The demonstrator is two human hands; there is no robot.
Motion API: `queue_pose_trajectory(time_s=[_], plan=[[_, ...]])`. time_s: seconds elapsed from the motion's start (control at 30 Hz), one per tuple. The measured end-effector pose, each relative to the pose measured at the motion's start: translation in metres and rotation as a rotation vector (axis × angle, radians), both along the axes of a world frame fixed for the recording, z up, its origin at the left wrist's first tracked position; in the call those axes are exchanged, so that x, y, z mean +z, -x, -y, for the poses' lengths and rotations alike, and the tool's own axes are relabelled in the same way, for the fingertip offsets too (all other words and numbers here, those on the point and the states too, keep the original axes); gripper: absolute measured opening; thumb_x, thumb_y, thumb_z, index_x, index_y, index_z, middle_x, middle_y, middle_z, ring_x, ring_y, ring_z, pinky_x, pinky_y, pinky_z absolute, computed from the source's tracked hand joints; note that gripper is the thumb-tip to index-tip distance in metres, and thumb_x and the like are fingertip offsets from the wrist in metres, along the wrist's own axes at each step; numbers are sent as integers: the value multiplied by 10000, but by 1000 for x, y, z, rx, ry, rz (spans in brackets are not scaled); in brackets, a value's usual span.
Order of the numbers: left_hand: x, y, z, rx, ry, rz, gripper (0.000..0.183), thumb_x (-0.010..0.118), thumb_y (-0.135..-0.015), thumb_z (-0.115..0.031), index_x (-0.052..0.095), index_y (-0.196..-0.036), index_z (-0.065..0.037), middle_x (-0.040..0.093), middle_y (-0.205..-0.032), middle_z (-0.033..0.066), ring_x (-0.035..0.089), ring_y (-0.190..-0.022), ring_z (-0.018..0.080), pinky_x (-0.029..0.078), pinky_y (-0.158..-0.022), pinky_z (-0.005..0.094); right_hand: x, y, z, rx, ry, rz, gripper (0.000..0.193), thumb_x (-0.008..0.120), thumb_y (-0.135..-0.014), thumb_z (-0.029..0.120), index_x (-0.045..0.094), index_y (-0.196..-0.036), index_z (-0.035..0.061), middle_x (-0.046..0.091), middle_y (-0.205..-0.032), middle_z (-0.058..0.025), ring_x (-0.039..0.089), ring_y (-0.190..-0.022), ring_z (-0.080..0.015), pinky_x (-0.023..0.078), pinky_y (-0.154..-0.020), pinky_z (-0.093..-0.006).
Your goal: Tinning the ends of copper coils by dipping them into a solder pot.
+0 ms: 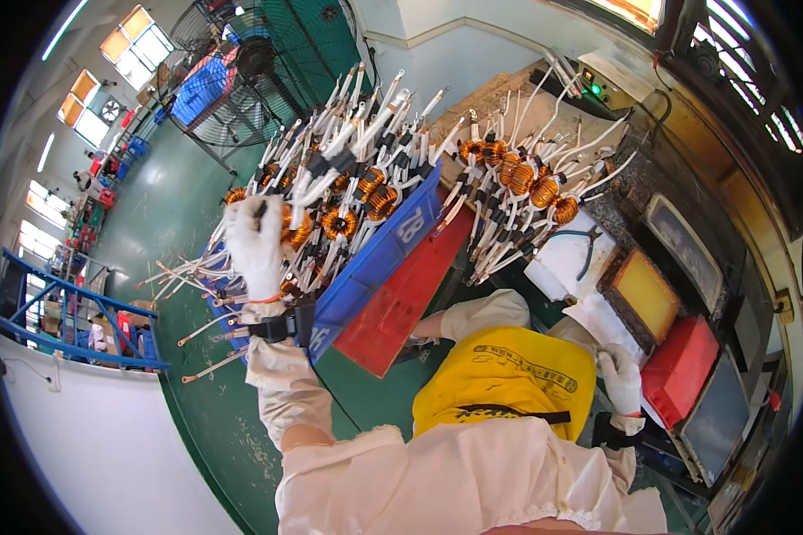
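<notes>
My left hand [255,245], in a white glove, reaches over a blue crate [379,245] heaped with copper-wound ring coils. Its fingers are curled in at the side of one coil [296,228], whose thick white leads with black sleeves rise up to the right; the fingers partly hide the grip. More coils [339,223] with white leads and metal lugs fill the crate. Beside the red box [680,370] on my right, my right hand [619,378], also white-gloved, hangs low with its fingers bent in. Nothing shows in them.
A second heap of coils [531,178] lies on the bench at the right. Pliers [587,251] lie on white sheets, near a yellow-filled tray [644,297]. A red board [410,294] stands under the crate. A large fan [241,76] stands beyond; a control box [611,85] shows a green light.
</notes>
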State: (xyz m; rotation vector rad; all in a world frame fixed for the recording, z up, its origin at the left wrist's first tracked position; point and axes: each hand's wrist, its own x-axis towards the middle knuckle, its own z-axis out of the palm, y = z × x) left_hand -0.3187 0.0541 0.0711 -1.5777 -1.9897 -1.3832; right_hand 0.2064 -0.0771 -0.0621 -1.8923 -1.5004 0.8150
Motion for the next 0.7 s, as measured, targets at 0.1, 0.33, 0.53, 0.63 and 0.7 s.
queue_pose_trajectory(time_s=[0.1, 0.33, 0.53, 0.63, 0.7], plan=[[-33, -13, -17, 63, -7, -151, 215, 670, -798, -261, 656, -847, -52, 577, -842, 124, 570, -747, 248, 460, -677, 354, 4, 2, 1, 3, -16, 8, 199, 559, -866, 175, 630, -978, 27, 635, -811, -135, 610, -720, -177, 482, -671, -287], [-107, -39, -31, -110, 666, -131, 344, 622, -795, -410, 598, -926, -92, 624, -859, 144, 586, -814, 295, 468, -717, 389, -9, -10, 18, -4, 12, 66, 181, 526, -869, 139, 610, -966, 11, 617, -768, -100, 597, -700, -154, 478, -665, -278], [-86, 15, -26, -318, 621, 115, 388, 610, -811, -370, 631, -1013, -40, 658, -958, 146, 631, -882, 288, 479, -801, 361, -19, -14, 26, -25, 9, 45, 191, 536, -861, 135, 611, -967, -5, 633, -789, -104, 616, -707, -147, 491, -656, -269], [-95, 55, -26, 130, 376, -193, 442, 609, -789, -393, 603, -1067, -49, 622, -1004, 174, 572, -978, 318, 434, -850, 453, -18, -9, 23, -5, 14, 0, 194, 537, -861, 133, 610, -974, -7, 633, -784, -107, 613, -700, -147, 491, -658, -269], [-105, 71, -22, 407, 410, -75, 538, 610, -759, -454, 557, -1133, -71, 611, -985, 209, 558, -977, 343, 424, -849, 474, -23, -6, 19, -26, 13, 9, 198, 540, -861, 139, 611, -975, -7, 634, -778, -106, 612, -700, -149, 491, -660, -273]])
